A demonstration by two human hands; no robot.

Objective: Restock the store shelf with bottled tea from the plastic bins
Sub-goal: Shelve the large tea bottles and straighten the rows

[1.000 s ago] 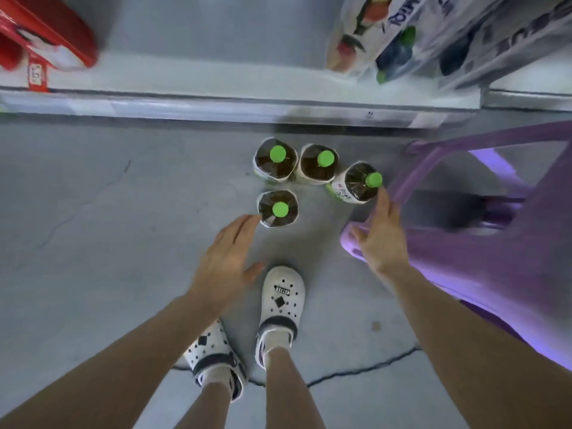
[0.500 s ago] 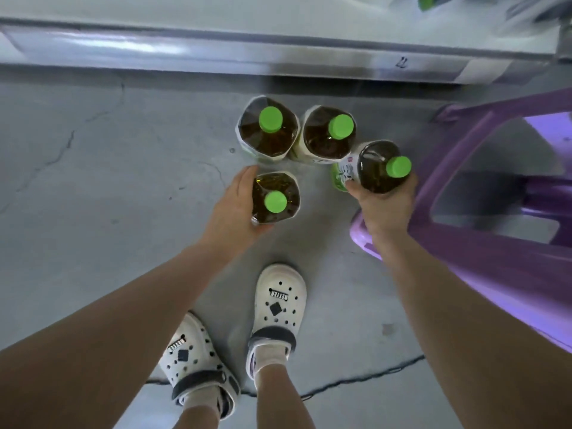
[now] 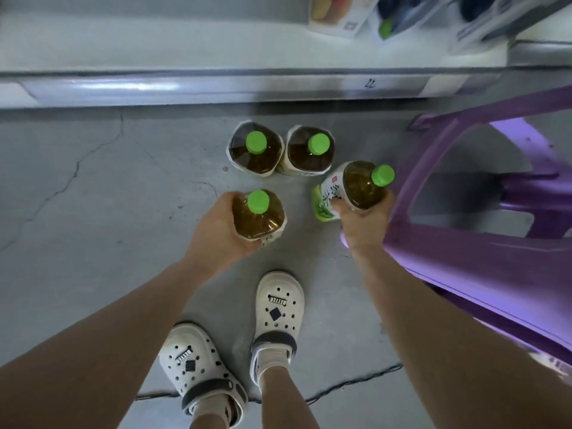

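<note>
Your left hand (image 3: pixel 223 230) and right hand (image 3: pixel 365 224) each grip a tea bottle (image 3: pixel 258 216) near the floor; the tilted right bottle (image 3: pixel 359 188) could slip or clip the purple bin (image 3: pixel 464 261)

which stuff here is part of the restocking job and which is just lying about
Part of the job:
tea bottle in left hand
tea bottle in right hand
two tea bottles on floor
shelf
purple bin

Lying about:
juice cartons
black cable
</note>
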